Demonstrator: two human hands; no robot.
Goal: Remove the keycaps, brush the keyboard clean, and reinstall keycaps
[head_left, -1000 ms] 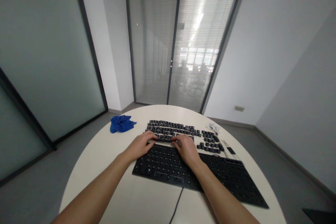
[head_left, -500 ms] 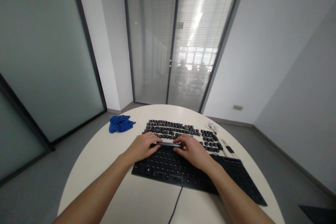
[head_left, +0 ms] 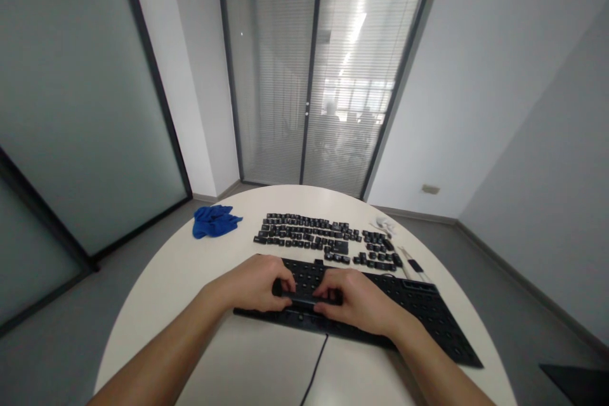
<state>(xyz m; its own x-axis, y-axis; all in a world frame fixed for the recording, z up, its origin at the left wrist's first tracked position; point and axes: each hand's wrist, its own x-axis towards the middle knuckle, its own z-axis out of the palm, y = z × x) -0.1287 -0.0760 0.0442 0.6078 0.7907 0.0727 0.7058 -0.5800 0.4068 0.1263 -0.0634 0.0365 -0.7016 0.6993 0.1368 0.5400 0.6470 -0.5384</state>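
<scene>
My left hand (head_left: pixel 261 282) and my right hand (head_left: pixel 354 299) pinch the two ends of a long black space bar keycap (head_left: pixel 302 298). They hold it level over the near edge of a black keyboard (head_left: pixel 431 311) whose keycaps are off, showing rows of bare key seats. My fingers cover part of the keyboard's middle and left side. Beyond it, loose black keycaps (head_left: pixel 304 228) lie in rows on the table. One small black piece (head_left: pixel 318 262) touches the keyboard's far edge.
A crumpled blue cloth (head_left: pixel 215 222) lies at the table's far left. At the right are a thin tool with a black part (head_left: pixel 415 265) and a white tangled item (head_left: pixel 384 225). A black cable (head_left: pixel 314 368) runs toward me over the round white table (head_left: pixel 181 279).
Both hands have brought the space bar keycap toward me, from the keyboard's far edge to over its near edge. The rows of loose keycaps behind are now uncovered.
</scene>
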